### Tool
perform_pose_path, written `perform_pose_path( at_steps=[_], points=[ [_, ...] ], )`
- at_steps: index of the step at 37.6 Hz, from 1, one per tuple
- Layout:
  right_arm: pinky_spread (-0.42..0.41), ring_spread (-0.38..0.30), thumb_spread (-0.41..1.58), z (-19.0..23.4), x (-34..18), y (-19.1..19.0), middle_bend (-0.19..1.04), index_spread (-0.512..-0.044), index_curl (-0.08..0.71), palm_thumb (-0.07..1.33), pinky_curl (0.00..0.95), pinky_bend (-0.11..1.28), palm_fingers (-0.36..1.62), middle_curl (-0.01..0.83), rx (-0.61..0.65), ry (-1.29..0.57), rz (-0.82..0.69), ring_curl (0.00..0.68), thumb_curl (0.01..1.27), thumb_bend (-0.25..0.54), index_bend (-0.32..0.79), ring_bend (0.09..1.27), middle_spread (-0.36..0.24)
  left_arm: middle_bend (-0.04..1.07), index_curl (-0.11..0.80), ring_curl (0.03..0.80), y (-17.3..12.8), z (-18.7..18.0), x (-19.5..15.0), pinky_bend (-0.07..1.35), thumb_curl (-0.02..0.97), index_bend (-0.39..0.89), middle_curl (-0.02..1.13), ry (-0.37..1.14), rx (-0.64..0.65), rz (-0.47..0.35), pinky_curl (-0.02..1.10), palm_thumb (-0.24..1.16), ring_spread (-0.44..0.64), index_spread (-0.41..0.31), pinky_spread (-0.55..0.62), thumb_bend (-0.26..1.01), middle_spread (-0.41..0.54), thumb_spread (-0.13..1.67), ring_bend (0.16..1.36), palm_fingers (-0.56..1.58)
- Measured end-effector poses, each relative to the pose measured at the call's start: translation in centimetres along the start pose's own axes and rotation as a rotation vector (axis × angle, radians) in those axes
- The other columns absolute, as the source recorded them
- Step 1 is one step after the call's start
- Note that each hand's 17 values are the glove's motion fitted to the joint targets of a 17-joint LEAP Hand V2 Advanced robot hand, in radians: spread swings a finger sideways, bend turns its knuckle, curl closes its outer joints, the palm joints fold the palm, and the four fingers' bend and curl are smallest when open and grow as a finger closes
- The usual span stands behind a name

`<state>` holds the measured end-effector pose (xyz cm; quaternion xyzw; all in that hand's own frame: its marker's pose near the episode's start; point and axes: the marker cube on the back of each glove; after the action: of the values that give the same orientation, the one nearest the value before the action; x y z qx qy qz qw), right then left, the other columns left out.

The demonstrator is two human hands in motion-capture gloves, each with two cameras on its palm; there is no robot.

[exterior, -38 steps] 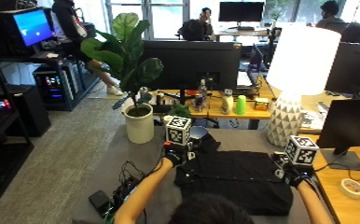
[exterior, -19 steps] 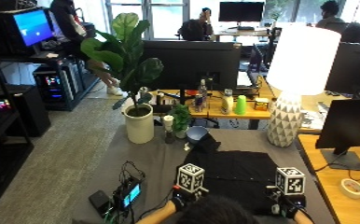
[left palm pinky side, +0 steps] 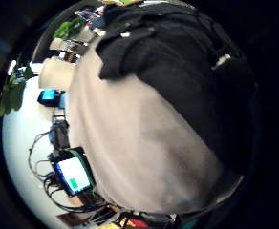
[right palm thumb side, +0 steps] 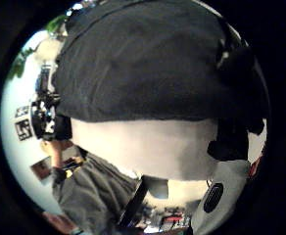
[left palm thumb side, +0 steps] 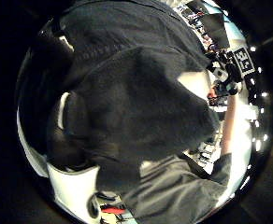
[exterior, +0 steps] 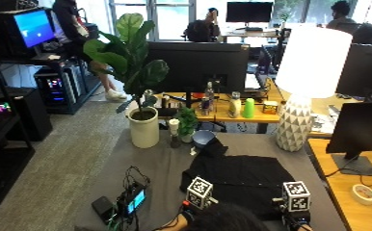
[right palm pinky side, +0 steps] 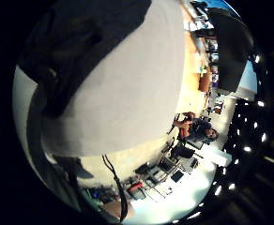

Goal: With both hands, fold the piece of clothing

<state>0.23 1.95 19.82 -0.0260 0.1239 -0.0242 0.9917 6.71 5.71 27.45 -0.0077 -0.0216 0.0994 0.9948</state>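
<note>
Black garment [exterior: 237,175] flat on the grey table (one sleeve outstretched)

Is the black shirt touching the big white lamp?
Apart. The outside view shows bare grey table between the black shirt and the lamp.

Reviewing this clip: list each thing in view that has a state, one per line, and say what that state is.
Black garment: lying on the grey table, partly folded, one part sticking out toward the blue bowl.
Left hand: at the garment's near edge, fingers hidden.
Right hand: at the near edge too, fingers hidden.
Small device with screen: lit.
White lamp: upright; whether it is lit I cannot tell.
</note>
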Motion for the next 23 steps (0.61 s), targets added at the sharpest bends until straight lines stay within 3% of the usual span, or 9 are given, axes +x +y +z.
perform_pose_path(
  at_steps=[2, 5, 11, 14, 16, 17, 23],
  points=[
    [-0.057, -0.126, 1.04, -0.2, 0.0, -0.1, 0.29, -0.302, 0.233, 0.99, 0.338, 0.53, 1.06, 0.375, 0.038, -0.008, -0.001, 0.332, 0.40, 0.271, 0.13, 0.54, -0.106, 0.27, 0.322, 0.278, -0.7, 0.1, -0.3, 0.36, 0.273, 0.32, 0.27, -0.003, 0.026, 0.002, 0.31, 0.36, 0.01, -0.120, 0.06, 0.17, -0.056, 1.11, 0.56, 0.79],
    [-0.144, -0.156, 1.01, -0.3, 0.0, -0.2, 0.32, -0.282, 0.255, 1.02, 0.358, 0.54, 1.20, 0.401, 0.068, -0.025, -0.003, 0.362, 0.41, 0.255, 0.14, 0.57, -0.117, 0.32, 0.365, 0.281, -1.2, 0.3, -0.5, 0.34, 0.284, 0.40, 0.31, 0.026, 0.002, 0.015, 0.31, 0.43, -0.12, -0.185, -0.08, 0.20, -0.138, 1.17, 0.50, 1.00],
    [-0.219, -0.186, 0.97, 0.0, 0.5, -0.1, 0.35, -0.262, 0.295, 1.05, 0.397, 0.55, 1.21, 0.432, 0.066, -0.048, 0.003, 0.407, 0.44, 0.228, 0.15, 0.58, -0.131, 0.30, 0.401, 0.309, 2.7, -1.0, 1.5, 0.29, 0.271, 0.39, 0.37, 0.196, -0.166, 0.122, 0.35, 0.41, -0.21, -0.233, -0.18, 0.18, -0.201, 1.29, 0.42, 1.00],
    [-0.239, -0.194, 0.95, 0.0, 0.8, -0.1, 0.35, -0.258, 0.304, 1.06, 0.404, 0.55, 1.20, 0.438, 0.068, -0.064, 0.007, 0.415, 0.45, 0.212, 0.15, 0.58, -0.135, 0.21, 0.393, 0.331, 4.1, -0.2, 2.6, 0.32, 0.233, 0.29, 0.38, 0.195, -0.214, 0.182, 0.37, 0.26, -0.17, -0.212, -0.17, 0.09, -0.181, 1.30, 0.42, 0.85],
    [-0.247, -0.197, 0.94, -0.1, 0.8, -0.1, 0.35, -0.256, 0.308, 1.06, 0.407, 0.55, 1.20, 0.442, 0.064, -0.077, 0.008, 0.419, 0.45, 0.197, 0.14, 0.57, -0.137, 0.16, 0.392, 0.341, 4.5, 0.8, 3.0, 0.29, 0.201, 0.24, 0.38, 0.132, -0.219, 0.201, 0.38, 0.09, -0.09, -0.184, -0.09, -0.03, -0.133, 1.18, 0.40, 0.63],
    [-0.252, -0.199, 0.94, -0.2, 0.8, 0.0, 0.35, -0.255, 0.310, 1.07, 0.408, 0.55, 1.20, 0.444, 0.061, -0.083, 0.007, 0.420, 0.45, 0.192, 0.14, 0.57, -0.138, 0.13, 0.379, 0.345, 4.6, 1.3, 3.2, 0.26, 0.201, 0.19, 0.37, 0.098, -0.214, 0.201, 0.38, 0.03, -0.03, -0.143, 0.01, -0.07, -0.090, 1.09, 0.40, 0.45],
    [-0.266, -0.205, 0.93, -0.3, 1.0, -0.1, 0.34, -0.246, 0.321, 1.08, 0.414, 0.54, 1.20, 0.454, 0.055, -0.070, 0.013, 0.427, 0.47, 0.160, 0.14, 0.57, -0.141, 0.11, 0.352, 0.326, 3.9, 2.8, 3.6, 0.30, 0.227, 0.14, 0.31, 0.083, -0.121, 0.203, 0.36, 0.01, 0.18, -0.030, 0.23, -0.04, 0.049, 0.94, 0.45, 0.31]
  ],
)
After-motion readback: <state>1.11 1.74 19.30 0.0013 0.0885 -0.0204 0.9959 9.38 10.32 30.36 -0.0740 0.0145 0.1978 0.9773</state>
